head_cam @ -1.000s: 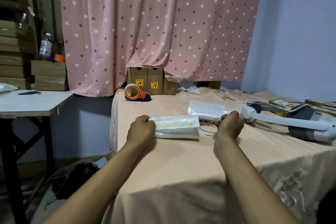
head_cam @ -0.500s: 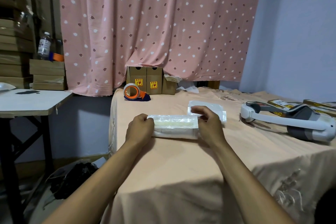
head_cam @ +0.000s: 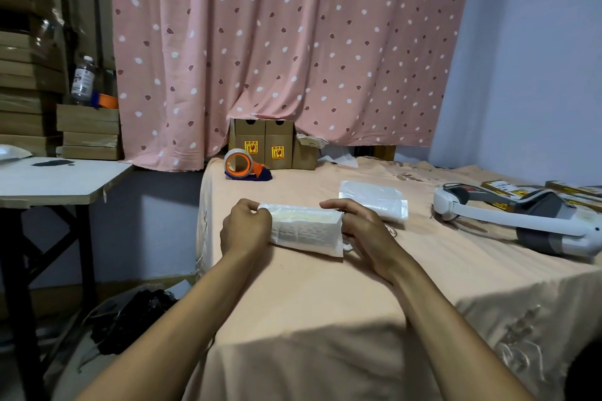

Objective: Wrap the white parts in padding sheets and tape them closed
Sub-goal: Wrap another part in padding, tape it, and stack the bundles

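Left hand (head_cam: 246, 228): grips bundle (head_cam: 306, 233) end.
Right hand (head_cam: 360, 226): grips other end.
Tip: hold flap tight before reaching tape (head_cam: 242, 164).

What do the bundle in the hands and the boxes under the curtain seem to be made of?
Bundle: probably thin foam or plastic sheet, white, half see-through, faintly glossy, creased. Boxes: brown cardboard, matte, with folded edges and yellow labels.

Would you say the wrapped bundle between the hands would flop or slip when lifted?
Probably fairly stiff: the wrapped bundle shows a straight block shape between left hand and right hand. Its loose lower flap may unfold if released.
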